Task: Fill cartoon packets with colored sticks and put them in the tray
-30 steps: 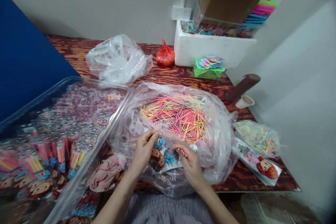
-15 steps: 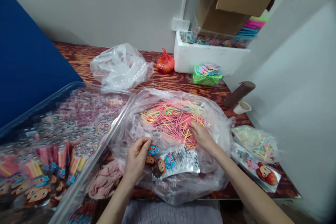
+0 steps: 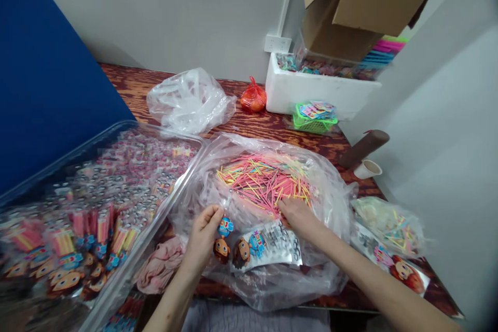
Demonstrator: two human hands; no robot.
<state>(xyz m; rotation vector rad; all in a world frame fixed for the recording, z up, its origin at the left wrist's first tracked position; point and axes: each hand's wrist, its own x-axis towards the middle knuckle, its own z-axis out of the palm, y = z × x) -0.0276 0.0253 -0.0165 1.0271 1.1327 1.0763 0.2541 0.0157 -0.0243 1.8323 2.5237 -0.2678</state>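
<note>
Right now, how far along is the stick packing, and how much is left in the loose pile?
Done: the clear bin on the left holds many filled cartoon packets. In hand: the left hand pinches a small cartoon packet at its top, and the right hand rests in the pile of coloured sticks. Left: that pile in the big plastic bag remains large, and a flat stack of packets lies between the hands.

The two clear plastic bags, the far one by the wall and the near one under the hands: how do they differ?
The far bag lies crumpled, with nothing visible inside; the near bag is spread open with a heap of coloured sticks. No hand touches the far bag; the right hand reaches into the near one, and the left hand pinches a small packet at its edge. Both are transparent and rest on the wooden table.
</note>
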